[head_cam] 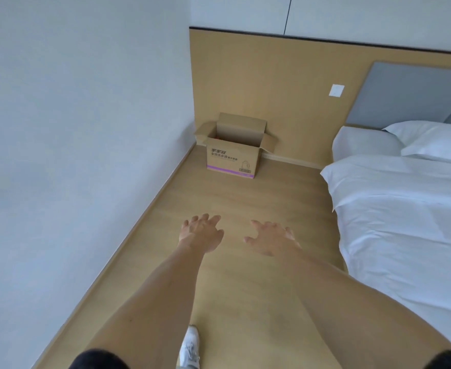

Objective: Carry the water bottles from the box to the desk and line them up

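Water bottles aren't really visible, just a hint of red inside the box (232, 153), which sits flaps-up in the corner against the wood panel. It's straight ahead, well apart from both hands. Left hand (201, 234) and right hand (271, 238) reach forward, fingers spread, holding nothing. Bare floor runs to the box, bed (405, 209) to its right, wall on its left.
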A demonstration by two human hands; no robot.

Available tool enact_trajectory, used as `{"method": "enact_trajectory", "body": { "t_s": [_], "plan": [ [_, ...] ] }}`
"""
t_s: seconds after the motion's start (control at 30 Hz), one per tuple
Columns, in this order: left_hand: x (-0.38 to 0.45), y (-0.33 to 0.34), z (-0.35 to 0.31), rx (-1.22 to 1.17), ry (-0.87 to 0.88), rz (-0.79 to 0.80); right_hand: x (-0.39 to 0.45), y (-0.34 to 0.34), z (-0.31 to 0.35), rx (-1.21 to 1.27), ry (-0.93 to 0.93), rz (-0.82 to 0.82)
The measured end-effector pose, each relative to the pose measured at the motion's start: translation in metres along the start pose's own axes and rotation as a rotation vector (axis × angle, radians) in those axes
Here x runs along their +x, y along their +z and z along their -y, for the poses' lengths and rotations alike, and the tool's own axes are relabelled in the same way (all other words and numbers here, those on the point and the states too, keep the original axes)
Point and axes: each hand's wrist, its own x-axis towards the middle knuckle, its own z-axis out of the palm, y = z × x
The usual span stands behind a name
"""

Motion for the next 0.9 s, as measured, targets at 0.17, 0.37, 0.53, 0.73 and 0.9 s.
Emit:
{"method": "enact_trajectory", "body": {
  "t_s": [0.17, 0.37, 0.53, 0.73, 0.9],
  "plan": [
    [0.098, -0.05, 0.035, 0.028, 0.06, 0.017, 0.077, -0.047, 0.031, 0.049, 0.064, -0.01],
    [0.195, -0.088, 0.055, 0.085, 0.118, 0.024, 0.15, -0.09, 0.052, 0.089, 0.091, -0.035],
    [0.258, -0.093, 0.054, 0.072, 0.161, 0.063, 0.21, -0.116, 0.052, 0.086, 0.133, -0.041],
    [0.346, -0.113, 0.05, 0.074, 0.169, 0.077, 0.303, -0.138, 0.041, 0.1, 0.145, -0.01],
    [0.444, -0.145, 0.046, 0.09, 0.126, 0.065, 0.407, -0.174, 0.029, 0.133, 0.117, 0.001]
  ]
}}
